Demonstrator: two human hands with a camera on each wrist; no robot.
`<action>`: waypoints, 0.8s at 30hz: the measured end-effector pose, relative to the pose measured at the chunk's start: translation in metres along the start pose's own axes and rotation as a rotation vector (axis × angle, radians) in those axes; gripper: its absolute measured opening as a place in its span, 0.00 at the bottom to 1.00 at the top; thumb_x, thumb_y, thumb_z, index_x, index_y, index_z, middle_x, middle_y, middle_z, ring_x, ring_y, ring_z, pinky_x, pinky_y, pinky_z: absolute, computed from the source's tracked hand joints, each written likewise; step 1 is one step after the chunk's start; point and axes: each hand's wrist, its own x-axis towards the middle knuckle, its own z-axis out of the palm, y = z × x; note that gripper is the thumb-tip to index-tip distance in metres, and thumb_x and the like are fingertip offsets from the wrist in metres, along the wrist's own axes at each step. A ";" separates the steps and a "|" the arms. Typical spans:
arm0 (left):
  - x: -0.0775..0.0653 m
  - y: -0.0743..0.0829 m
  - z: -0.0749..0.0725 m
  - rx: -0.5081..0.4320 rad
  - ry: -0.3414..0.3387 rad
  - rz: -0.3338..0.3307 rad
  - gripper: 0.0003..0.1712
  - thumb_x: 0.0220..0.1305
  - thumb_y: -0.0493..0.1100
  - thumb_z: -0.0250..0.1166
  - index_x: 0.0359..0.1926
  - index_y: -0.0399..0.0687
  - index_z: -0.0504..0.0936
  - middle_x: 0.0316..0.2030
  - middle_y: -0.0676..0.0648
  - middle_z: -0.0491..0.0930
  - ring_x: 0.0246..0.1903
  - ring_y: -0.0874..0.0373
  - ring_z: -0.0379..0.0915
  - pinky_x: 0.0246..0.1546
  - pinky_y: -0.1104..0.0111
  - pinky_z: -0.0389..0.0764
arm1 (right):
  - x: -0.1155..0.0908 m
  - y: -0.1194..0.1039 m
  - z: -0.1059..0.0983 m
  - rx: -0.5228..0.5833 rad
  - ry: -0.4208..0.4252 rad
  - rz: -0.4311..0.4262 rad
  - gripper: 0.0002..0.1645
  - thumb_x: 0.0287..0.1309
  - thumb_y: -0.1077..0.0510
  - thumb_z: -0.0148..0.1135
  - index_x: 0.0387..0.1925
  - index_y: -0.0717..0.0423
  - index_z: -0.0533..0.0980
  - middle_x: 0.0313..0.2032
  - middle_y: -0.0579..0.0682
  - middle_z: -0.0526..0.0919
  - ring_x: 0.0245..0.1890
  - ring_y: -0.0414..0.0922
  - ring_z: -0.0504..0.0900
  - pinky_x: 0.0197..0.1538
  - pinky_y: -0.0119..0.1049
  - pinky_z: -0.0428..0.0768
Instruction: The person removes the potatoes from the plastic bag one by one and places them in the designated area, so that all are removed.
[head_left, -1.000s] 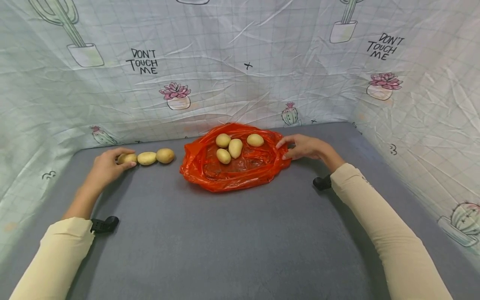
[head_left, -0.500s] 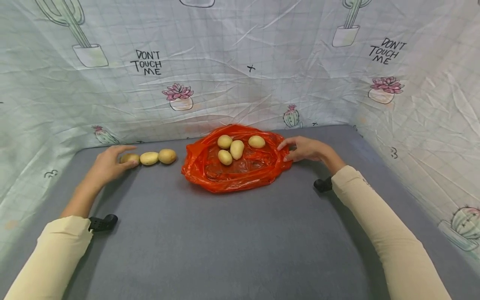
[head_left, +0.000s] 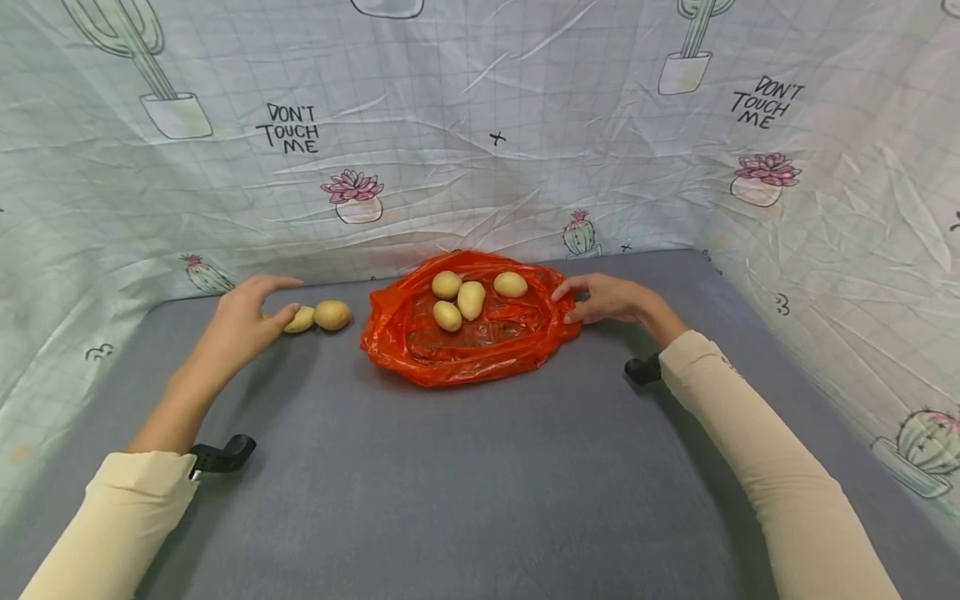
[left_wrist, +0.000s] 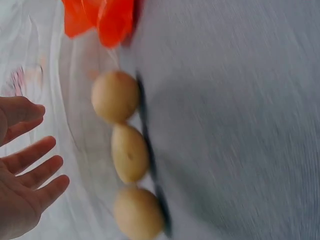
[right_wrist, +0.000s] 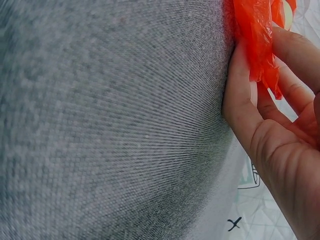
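My left hand [head_left: 242, 327] is raised over the left end of a row of three potatoes, its fingers spread and nothing in them. In the head view it mostly hides the leftmost potato; the middle potato [head_left: 301, 320] and the right potato [head_left: 332, 315] show. All three appear in the left wrist view, the leftmost potato [left_wrist: 137, 212] lowest. A red plastic bag [head_left: 450, 372] lies spread with its mouth wide, several potatoes [head_left: 471, 300] inside. At the bag's right edge, my right hand [head_left: 613, 300] pinches the plastic [right_wrist: 256, 42] between thumb and fingers.
Grey cloth covers the table [head_left: 465, 483]. A white printed curtain [head_left: 480, 167] hangs behind it and along both sides, close behind the potatoes and the bag. Black wrist cameras [head_left: 225, 454] stick out below each hand.
My left hand has let go of the leftmost potato, lifted and shifted right over the row. The right hand stays at the bag's edge, and the potatoes in the bag have not moved.
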 end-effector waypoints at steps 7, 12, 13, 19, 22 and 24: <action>0.002 0.038 0.007 -0.054 -0.005 0.086 0.20 0.71 0.39 0.64 0.62 0.41 0.79 0.63 0.34 0.74 0.67 0.35 0.63 0.65 0.38 0.63 | 0.000 0.000 0.000 0.008 0.007 -0.003 0.27 0.66 0.66 0.65 0.64 0.62 0.70 0.66 0.58 0.63 0.43 0.42 0.76 0.45 0.35 0.80; 0.003 0.063 0.012 -0.085 -0.015 0.135 0.18 0.71 0.39 0.64 0.60 0.43 0.81 0.62 0.37 0.76 0.65 0.37 0.67 0.64 0.39 0.65 | 0.000 0.000 0.000 0.019 0.005 0.000 0.27 0.66 0.67 0.65 0.64 0.62 0.70 0.67 0.58 0.62 0.43 0.42 0.76 0.45 0.34 0.80; 0.004 0.066 0.014 -0.089 -0.014 0.149 0.18 0.71 0.39 0.64 0.60 0.43 0.81 0.61 0.37 0.76 0.65 0.38 0.67 0.64 0.39 0.66 | 0.000 0.000 0.000 0.022 0.005 0.000 0.27 0.66 0.67 0.65 0.64 0.62 0.70 0.67 0.58 0.62 0.43 0.42 0.76 0.45 0.34 0.80; 0.005 0.081 0.021 -0.092 -0.031 0.167 0.19 0.71 0.39 0.65 0.61 0.44 0.80 0.62 0.40 0.77 0.65 0.41 0.69 0.64 0.42 0.68 | 0.001 0.001 -0.001 0.017 -0.004 -0.008 0.27 0.65 0.68 0.64 0.64 0.63 0.70 0.68 0.59 0.61 0.43 0.42 0.76 0.45 0.33 0.81; 0.006 0.088 0.023 -0.096 -0.049 0.165 0.20 0.71 0.40 0.65 0.61 0.43 0.79 0.62 0.40 0.77 0.64 0.41 0.70 0.63 0.43 0.69 | 0.001 0.002 -0.001 0.017 -0.005 -0.008 0.27 0.65 0.68 0.65 0.64 0.63 0.70 0.68 0.60 0.61 0.44 0.42 0.76 0.45 0.33 0.81; 0.007 0.091 0.025 -0.100 -0.053 0.172 0.20 0.71 0.39 0.64 0.62 0.42 0.79 0.61 0.39 0.77 0.55 0.42 0.75 0.60 0.44 0.72 | 0.001 0.003 -0.001 0.016 -0.005 -0.010 0.27 0.65 0.68 0.65 0.64 0.63 0.70 0.68 0.59 0.61 0.44 0.42 0.76 0.46 0.33 0.81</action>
